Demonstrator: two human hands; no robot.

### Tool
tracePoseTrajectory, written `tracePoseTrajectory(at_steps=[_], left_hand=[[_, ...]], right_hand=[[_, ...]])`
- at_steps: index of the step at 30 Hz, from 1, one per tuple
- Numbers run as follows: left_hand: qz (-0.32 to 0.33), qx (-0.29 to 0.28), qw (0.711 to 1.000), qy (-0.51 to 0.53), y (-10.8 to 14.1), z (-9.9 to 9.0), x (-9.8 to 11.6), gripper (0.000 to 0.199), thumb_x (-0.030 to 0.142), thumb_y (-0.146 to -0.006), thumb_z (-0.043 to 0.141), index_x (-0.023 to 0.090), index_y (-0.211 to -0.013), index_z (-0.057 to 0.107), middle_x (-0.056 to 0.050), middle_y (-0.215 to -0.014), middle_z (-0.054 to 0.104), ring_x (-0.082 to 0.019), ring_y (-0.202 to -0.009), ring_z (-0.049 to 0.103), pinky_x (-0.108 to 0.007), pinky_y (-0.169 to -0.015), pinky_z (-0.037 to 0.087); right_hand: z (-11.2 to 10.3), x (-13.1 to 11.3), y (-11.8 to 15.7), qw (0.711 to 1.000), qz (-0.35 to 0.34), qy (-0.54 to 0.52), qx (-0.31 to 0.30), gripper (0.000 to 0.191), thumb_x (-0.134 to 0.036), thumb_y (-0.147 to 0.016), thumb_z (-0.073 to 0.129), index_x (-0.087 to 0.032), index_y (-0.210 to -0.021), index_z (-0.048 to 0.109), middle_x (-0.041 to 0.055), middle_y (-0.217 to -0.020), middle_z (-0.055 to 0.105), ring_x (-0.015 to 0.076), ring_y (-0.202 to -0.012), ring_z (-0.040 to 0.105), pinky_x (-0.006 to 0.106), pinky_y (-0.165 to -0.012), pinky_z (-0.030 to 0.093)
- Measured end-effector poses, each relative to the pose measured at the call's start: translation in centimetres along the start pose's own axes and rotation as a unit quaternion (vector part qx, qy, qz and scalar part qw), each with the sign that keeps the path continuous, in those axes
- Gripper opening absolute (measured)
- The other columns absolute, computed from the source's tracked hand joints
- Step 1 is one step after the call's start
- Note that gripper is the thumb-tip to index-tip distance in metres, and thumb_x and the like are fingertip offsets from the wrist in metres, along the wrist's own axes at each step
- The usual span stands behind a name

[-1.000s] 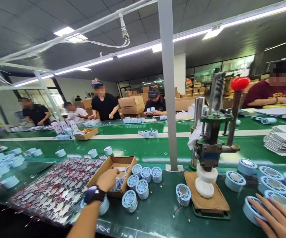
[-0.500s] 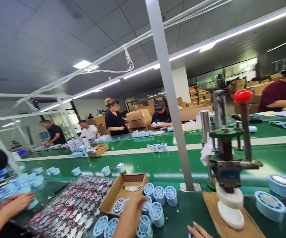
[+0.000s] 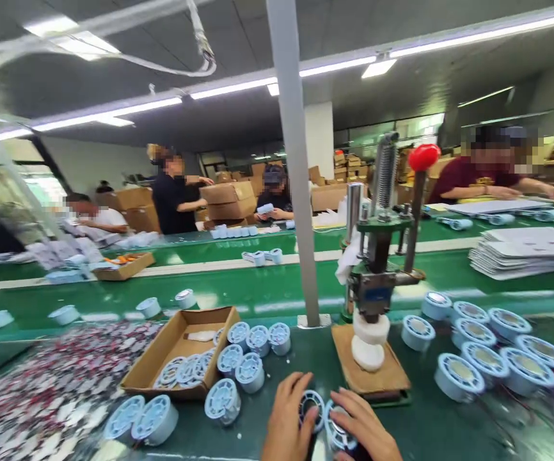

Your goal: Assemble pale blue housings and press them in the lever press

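Ring of light blue stands within your left hand, thumb and fingers curved around it. Your right hand grips a round blue housing just beside, on its right, and is nearer to the lever press behind.

Close to the bench's near edge, 2 parts sit side by side, faces upward: 1 pale-blue round plastic part with slotted rim and dark centre, and 1 pale-blue round plastic housing with silver disc, partly hidden.
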State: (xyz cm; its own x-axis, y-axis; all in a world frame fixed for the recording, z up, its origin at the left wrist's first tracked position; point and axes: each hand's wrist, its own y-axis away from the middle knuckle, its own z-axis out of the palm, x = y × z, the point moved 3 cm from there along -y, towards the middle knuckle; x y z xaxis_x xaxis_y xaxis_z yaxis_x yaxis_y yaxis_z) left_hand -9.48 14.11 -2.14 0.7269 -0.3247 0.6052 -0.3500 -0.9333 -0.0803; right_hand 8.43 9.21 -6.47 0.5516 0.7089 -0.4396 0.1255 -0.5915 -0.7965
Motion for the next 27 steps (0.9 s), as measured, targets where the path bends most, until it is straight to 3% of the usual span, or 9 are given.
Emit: tracePoseTrajectory(at_steps=[2, 4, 8, 10, 13, 16, 20, 23, 27], left_hand=[[-0.010, 0.016, 0.999, -0.029, 0.8, 0.3, -1.0, 0.055, 0.041, -0.087, 0.053, 0.022, -0.139, 0.052, -0.013, -0.145, 0.051, -0.030, -0.136, 0.043, -0.050, -0.115, 0.034], [-0.005, 0.024, 0.998, -0.053, 1.3, 0.8, -1.7, 0.062, 0.048, -0.082, 0.060, 0.024, -0.139, 0.052, -0.011, -0.144, 0.052, -0.033, -0.135, 0.044, -0.052, -0.114, 0.036], [0.004, 0.060, 0.997, -0.052, 1.2, 1.2, -2.0, 0.062, 0.036, -0.073, 0.070, 0.028, -0.133, 0.058, -0.007, -0.139, 0.058, -0.034, -0.133, 0.046, -0.052, -0.113, 0.038], [-0.026, 0.083, 0.996, -0.012, 0.8, 0.7, -1.8, 0.060, 0.032, -0.073, 0.068, 0.026, -0.132, 0.058, -0.007, -0.135, 0.062, -0.032, -0.130, 0.049, -0.050, -0.112, 0.038], [-0.109, 0.105, 0.983, 0.107, 0.2, -0.2, -1.0, 0.071, 0.040, -0.078, 0.060, 0.019, -0.143, 0.041, -0.011, -0.131, 0.063, -0.028, -0.119, 0.060, -0.045, -0.107, 0.045], [-0.055, 0.071, 0.983, 0.158, -0.1, -0.2, 1.7, 0.078, 0.032, -0.075, 0.062, 0.023, -0.147, 0.033, -0.007, -0.132, 0.063, -0.024, -0.116, 0.063, -0.040, -0.105, 0.047], [0.032, 0.036, 0.995, 0.086, 0.2, 0.9, 4.9, 0.072, 0.015, -0.064, 0.060, 0.026, -0.135, 0.054, -0.004, -0.130, 0.065, -0.026, -0.120, 0.059, -0.039, -0.104, 0.047], [0.037, 0.063, 0.994, 0.076, 0.3, 1.5, 5.3, 0.062, 0.022, -0.071, 0.059, 0.022, -0.132, 0.057, -0.006, -0.133, 0.063, -0.028, -0.122, 0.057, -0.043, -0.107, 0.044], [0.025, 0.083, 0.991, 0.104, 0.4, 1.8, 4.7, 0.064, 0.022, -0.070, 0.056, 0.022, -0.134, 0.054, -0.006, -0.131, 0.063, -0.027, -0.120, 0.057, -0.043, -0.107, 0.043]], right_hand=[[-0.3, 0.2, 0.0, 0.999, -0.024, 0.016, -0.033, 0.043, -0.032, -0.086, 0.064, -0.027, -0.128, 0.058, 0.0065, -0.128, 0.064, 0.0246, -0.118, 0.062, 0.035, -0.097, 0.055], [-0.4, 0.3, -0.2, 0.999, -0.001, 0.027, -0.040, 0.050, -0.027, -0.083, 0.065, -0.023, -0.131, 0.054, 0.0087, -0.131, 0.061, 0.0232, -0.118, 0.062, 0.031, -0.098, 0.053], [-0.4, 0.0, -0.1, 0.995, 0.089, 0.036, -0.012, 0.057, -0.018, -0.076, 0.063, -0.018, -0.132, 0.053, 0.0110, -0.132, 0.060, 0.0240, -0.119, 0.061, 0.029, -0.099, 0.052], [-0.3, 0.0, 0.1, 0.992, 0.124, 0.023, -0.011, 0.060, -0.014, -0.073, 0.061, -0.018, -0.132, 0.053, 0.0089, -0.128, 0.063, 0.0231, -0.116, 0.063, 0.028, -0.098, 0.053], [0.2, 0.2, 0.5, 0.983, 0.182, -0.007, -0.005, 0.067, -0.011, -0.069, 0.059, -0.019, -0.134, 0.051, 0.0066, -0.130, 0.063, 0.0227, -0.116, 0.063, 0.029, -0.099, 0.053], [0.9, 0.6, 1.0, 0.974, 0.224, -0.028, 0.013, 0.073, -0.010, -0.064, 0.056, -0.021, -0.136, 0.050, 0.0050, -0.132, 0.061, 0.0218, -0.119, 0.061, 0.030, -0.101, 0.051], [1.7, 1.2, 1.4, 0.973, 0.223, -0.043, 0.034, 0.081, -0.009, -0.058, 0.050, -0.023, -0.138, 0.047, 0.0034, -0.135, 0.059, 0.0205, -0.120, 0.060, 0.030, -0.101, 0.051], [2.1, 1.5, 1.6, 0.974, 0.218, -0.044, 0.047, 0.081, -0.011, -0.059, 0.049, -0.024, -0.139, 0.046, 0.0027, -0.136, 0.058, 0.0204, -0.120, 0.060, 0.031, -0.100, 0.052], [2.2, 1.6, 1.6, 0.973, 0.225, -0.039, 0.032, 0.080, -0.012, -0.060, 0.050, -0.023, -0.139, 0.046, 0.0046, -0.138, 0.056, 0.0225, -0.123, 0.058, 0.033, -0.102, 0.050]])
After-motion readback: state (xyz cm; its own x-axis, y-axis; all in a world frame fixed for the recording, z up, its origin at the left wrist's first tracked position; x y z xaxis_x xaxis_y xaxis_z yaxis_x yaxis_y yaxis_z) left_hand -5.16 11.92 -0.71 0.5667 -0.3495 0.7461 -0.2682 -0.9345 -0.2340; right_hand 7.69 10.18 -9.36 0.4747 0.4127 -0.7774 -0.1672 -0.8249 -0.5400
